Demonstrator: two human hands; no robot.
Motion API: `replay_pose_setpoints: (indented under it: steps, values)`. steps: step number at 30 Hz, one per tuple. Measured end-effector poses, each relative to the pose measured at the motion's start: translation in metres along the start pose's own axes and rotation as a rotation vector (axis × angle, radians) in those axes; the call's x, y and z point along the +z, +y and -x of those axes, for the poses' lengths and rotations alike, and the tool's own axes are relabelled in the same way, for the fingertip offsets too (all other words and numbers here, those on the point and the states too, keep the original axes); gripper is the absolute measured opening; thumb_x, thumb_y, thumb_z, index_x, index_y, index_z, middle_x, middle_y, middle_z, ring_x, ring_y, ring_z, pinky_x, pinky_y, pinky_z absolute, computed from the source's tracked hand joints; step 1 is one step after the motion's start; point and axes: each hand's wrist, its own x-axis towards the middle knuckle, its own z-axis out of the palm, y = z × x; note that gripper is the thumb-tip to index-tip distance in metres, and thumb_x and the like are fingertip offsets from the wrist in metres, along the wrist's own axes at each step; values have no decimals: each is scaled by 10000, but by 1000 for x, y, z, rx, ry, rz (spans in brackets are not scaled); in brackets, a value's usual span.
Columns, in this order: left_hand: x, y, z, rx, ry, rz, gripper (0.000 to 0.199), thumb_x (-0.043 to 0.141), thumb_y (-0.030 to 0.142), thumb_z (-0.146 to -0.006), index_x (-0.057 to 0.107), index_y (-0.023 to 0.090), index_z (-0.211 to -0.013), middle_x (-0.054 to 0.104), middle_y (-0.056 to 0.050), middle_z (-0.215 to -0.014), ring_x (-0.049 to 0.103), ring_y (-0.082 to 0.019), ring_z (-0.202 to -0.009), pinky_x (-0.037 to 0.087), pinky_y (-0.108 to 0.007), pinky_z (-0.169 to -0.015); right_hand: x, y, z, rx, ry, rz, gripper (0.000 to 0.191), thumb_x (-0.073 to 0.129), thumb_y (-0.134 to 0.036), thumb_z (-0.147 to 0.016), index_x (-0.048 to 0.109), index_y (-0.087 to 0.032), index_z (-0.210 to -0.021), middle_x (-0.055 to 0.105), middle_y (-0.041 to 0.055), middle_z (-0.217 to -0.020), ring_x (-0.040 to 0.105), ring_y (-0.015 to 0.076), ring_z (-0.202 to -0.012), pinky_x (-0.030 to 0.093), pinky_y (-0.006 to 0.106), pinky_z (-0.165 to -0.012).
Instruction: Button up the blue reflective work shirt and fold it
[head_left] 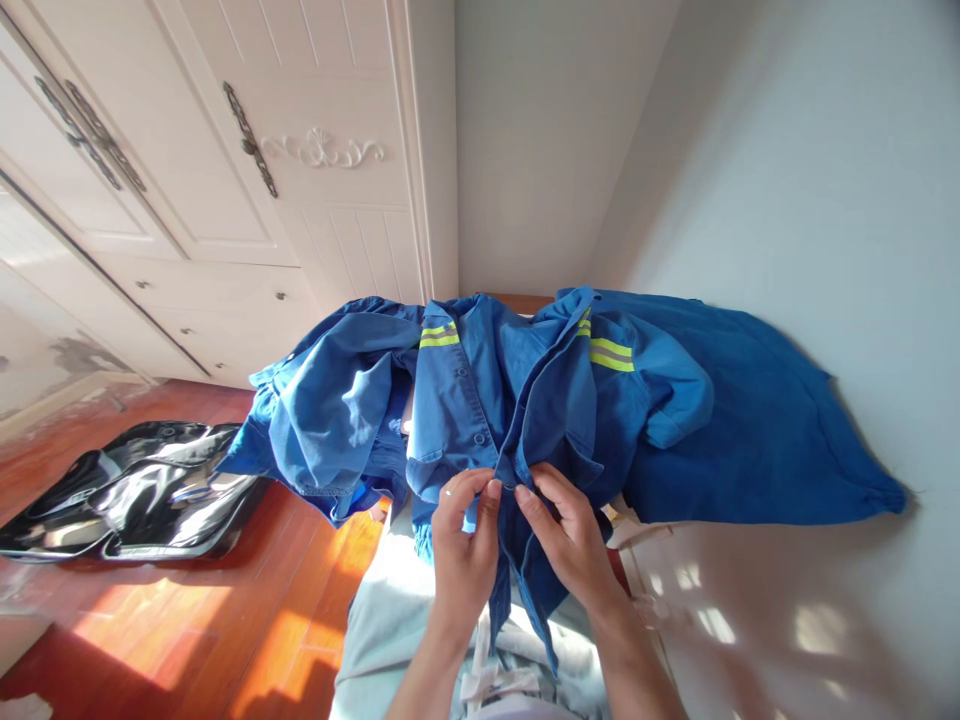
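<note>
Head view: the blue jacket (559,415) runs lengthwise away, collar (571,310) farthest.

The head camera is sitting above the person's trousers (390,620), facing forward and tilting down. It is viewing the left hand (465,530), right hand (568,525) and jacket (559,410) from close by, and is taking in the floor (300,590) to its far edge, the wardrobe (330,215) beyond and the wall (810,200) at right.
</note>
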Motion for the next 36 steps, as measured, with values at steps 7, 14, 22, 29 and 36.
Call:
replay_pose_setpoints:
  steps: [7,14,22,29,36]
  values:
    - [4,2,3,-26,-9,24,218,575,373,-927,697,199,-880,731,-58,-910,672,-202,-866,530,-335,-836,4,1,-2,-46,58,27,194,482,-259,-979,670,-212,-976,624,29,-903,595,168,-858,466,249,-800]
    - [3,1,0,-103,-45,97,305,558,463,-924,686,186,-932,727,-87,-965,666,-222,-908,519,-328,-820,14,3,0,105,105,-110,241,485,-354,-984,659,-188,-988,634,17,-853,590,162,-810,478,238,-756]
    - [1,-1,1,-93,-87,88,247,527,393,-944,657,183,-924,699,-81,-970,640,-216,-928,488,-339,-860,10,2,4,2,110,-48,149,544,-290,-965,647,-203,-901,626,8,-866,594,147,-815,465,226,-761]
    - [-2,-8,-1,6,-135,57,154,555,298,-922,668,194,-931,706,-74,-967,635,-211,-932,485,-341,-857,13,4,4,-14,155,35,191,488,-288,-977,562,-194,-828,565,-11,-763,540,127,-717,445,207,-692]
    - [-9,-1,-2,-85,-180,104,207,669,390,-863,686,189,-910,701,-76,-986,635,-232,-969,473,-357,-903,14,1,3,116,162,-56,255,524,-372,-949,571,-187,-781,560,-11,-735,521,135,-714,445,212,-679]
